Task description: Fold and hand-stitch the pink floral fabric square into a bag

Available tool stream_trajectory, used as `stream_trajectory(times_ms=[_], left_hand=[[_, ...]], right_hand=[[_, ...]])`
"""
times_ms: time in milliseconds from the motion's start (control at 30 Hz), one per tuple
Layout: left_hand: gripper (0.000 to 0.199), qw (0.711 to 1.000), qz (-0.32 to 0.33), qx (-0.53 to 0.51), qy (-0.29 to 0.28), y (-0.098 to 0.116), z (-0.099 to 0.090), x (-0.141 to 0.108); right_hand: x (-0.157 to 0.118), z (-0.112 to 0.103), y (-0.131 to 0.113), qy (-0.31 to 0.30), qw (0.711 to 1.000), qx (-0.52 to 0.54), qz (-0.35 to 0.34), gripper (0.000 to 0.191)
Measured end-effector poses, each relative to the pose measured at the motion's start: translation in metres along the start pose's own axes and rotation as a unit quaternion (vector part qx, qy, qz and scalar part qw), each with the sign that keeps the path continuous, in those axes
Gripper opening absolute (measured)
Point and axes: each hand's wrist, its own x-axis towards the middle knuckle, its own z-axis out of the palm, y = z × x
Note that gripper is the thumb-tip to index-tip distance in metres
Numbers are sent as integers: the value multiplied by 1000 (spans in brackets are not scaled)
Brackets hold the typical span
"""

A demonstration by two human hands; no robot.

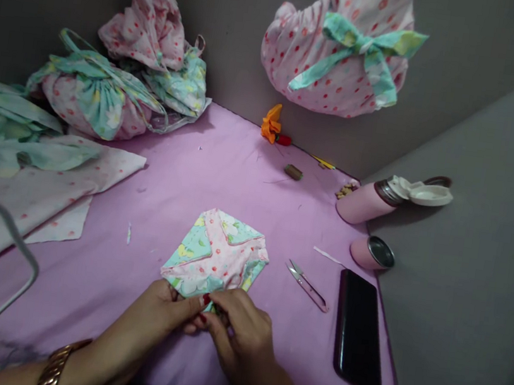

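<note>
A small sewn piece of patterned fabric (229,257), pink with red dots and mint-green floral panels, lies on the pink-purple cloth in front of me. My left hand (174,308) pinches its near edge between thumb and fingers. Close against it, my right hand (241,324) grips the same edge, fingertips touching those of the left. What lies right between the fingertips is mostly hidden. To the right of the fabric is a pair of thread snips (308,286) with a pink handle, blades pointing away from me.
A black phone (361,334), a pink cup (368,253) and an open pink flask (370,201) stand along the right edge. A thread spool (293,172) lies farther back. Fabric bundles (103,94) and loose cloth (12,196) fill the left; a bow-tied pouch (344,52) hangs above. A grey cable (23,242) curves at left.
</note>
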Motion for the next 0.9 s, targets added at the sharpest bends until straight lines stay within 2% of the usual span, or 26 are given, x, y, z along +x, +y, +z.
stream_trajectory(times_ms=[167,300,400,533,633,733,833,900], left_hand=[[15,1000,0,17,-6,0,2,-1],[19,999,1,30,-19,1,1,-3],[25,999,-7,50,-12,0,0,-4],[31,997,-6,80,-4,0,0,-5],[33,996,-5,88,-15,2,2,-5],[32,996,-16,83,-33,2,2,-3],[32,996,-30,89,3,0,0,-3],[31,995,-38,82,39,-1,-2,-4]], right_hand=[[-2,5,0,-16,999,25,35,11],[-3,7,0,-24,999,0,30,14],[-2,3,-3,-6,1000,-8,22,18],[-1,-4,-7,19,994,109,13,17],[0,-5,-6,34,957,274,89,14],[0,0,0,58,883,429,184,8],[0,3,5,61,830,508,223,8],[-1,3,7,75,818,519,238,12]])
